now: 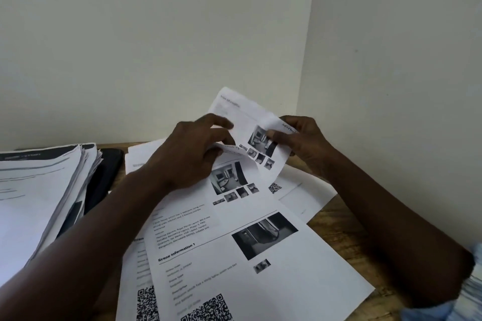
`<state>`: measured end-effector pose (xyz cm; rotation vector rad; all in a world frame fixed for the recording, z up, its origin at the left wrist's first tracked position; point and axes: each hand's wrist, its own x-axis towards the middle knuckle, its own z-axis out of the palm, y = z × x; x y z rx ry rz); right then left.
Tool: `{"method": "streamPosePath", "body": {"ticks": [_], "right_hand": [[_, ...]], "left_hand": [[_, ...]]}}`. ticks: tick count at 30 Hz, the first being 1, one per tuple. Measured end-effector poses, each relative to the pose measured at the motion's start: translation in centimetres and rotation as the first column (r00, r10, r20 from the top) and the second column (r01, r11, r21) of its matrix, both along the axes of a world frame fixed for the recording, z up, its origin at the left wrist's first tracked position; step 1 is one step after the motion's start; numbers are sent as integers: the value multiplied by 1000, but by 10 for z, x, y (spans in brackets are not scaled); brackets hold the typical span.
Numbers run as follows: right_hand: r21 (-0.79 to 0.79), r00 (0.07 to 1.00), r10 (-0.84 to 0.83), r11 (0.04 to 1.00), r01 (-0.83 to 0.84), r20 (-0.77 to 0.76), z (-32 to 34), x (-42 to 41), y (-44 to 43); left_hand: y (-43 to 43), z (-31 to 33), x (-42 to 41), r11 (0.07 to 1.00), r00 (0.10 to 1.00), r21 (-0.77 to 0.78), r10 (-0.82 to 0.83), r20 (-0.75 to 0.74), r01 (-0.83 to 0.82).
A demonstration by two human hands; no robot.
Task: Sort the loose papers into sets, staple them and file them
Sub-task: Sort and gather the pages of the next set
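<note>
Over the far end of the table (333, 214), I am holding one sheet (232, 105) up off the pages (255, 276) that are lying spread under it. My left hand (187, 156) is pinching its curling near edge, and my right hand (305, 138) is pinching its right edge. Its long axis is running away from me, rising toward the wall corner. Whether it is joined to the pages below, I cannot tell. I am judging that setting it down turns on direction: the pages are lying straight under both hands, while the stack (39, 185) is lying well off to my left, nearer the left hand. A black case (107, 174) is showing beside that stack; whether it is a file, or what it is holding, I cannot tell.
</note>
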<state>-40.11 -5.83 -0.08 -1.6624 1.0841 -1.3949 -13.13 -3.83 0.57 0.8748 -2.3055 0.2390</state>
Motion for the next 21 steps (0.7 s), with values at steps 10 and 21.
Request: {"method": "streamPosePath", "body": {"ticks": [10,21], "right_hand": [[37,922,274,961,-274,-273,9,13,12],[113,465,-39,949,294,-884,-3,14,7]], "left_hand": [[6,22,-1,992,954,53,94,283,-113],[-11,9,37,962,963,62,261,67,-265]]}}
